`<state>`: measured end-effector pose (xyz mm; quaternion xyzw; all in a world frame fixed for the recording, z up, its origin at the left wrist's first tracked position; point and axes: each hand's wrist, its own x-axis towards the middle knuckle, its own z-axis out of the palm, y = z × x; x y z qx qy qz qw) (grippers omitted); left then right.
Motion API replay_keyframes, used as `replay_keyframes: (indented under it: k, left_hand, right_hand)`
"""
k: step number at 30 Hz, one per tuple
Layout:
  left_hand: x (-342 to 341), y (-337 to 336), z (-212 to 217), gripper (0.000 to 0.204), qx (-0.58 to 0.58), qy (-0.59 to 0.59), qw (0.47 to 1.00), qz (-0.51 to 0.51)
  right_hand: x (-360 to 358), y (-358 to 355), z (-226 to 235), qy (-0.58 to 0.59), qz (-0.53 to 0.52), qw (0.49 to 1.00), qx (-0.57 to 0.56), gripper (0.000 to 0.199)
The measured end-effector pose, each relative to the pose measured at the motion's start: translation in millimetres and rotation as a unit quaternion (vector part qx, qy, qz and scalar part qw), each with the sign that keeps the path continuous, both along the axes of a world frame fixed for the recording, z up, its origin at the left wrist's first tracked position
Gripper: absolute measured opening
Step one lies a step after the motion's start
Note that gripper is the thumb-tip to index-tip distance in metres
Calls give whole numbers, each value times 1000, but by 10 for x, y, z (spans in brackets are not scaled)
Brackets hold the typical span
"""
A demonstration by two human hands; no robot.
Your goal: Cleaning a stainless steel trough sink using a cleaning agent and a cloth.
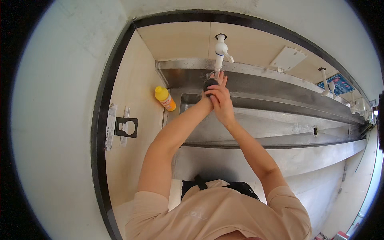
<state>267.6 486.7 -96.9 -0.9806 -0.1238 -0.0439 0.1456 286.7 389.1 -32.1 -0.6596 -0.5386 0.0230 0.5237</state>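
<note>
A dark, rounded thing (209, 85), too small to name for certain, is at my two hands below a white tap (221, 50). Water appears to run from the spout onto them. My right hand (220, 95) lies across my left wrist, its fingers curled against the dark thing. Beyond it, the fingers of my left hand (222, 77) stretch out under the spout. The dark thing and my right hand cover most of the left palm. Both hands are over the far edge of a long metal sink (256, 140).
A yellow bottle with orange contents (165, 99) stands at the sink's left end. On the left wall is a black bracket (130, 127). A second white tap (327, 83), a blue sign (340, 85) and a white plate (289, 59) are along the back wall. The sink has a drain hole (315, 131).
</note>
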Motion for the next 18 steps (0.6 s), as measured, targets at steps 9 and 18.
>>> replay_keyframes:
  k: [9,18]
  left_hand:
    - [-149,-267,620,24,-233,-55,971,5]
    - [-130,-296,727,26,-768,-516,379,34]
  right_hand:
    - [929,430,-282,145,-95,976,-135,25]
    - [632,472,-74,671,181,715,73,34]
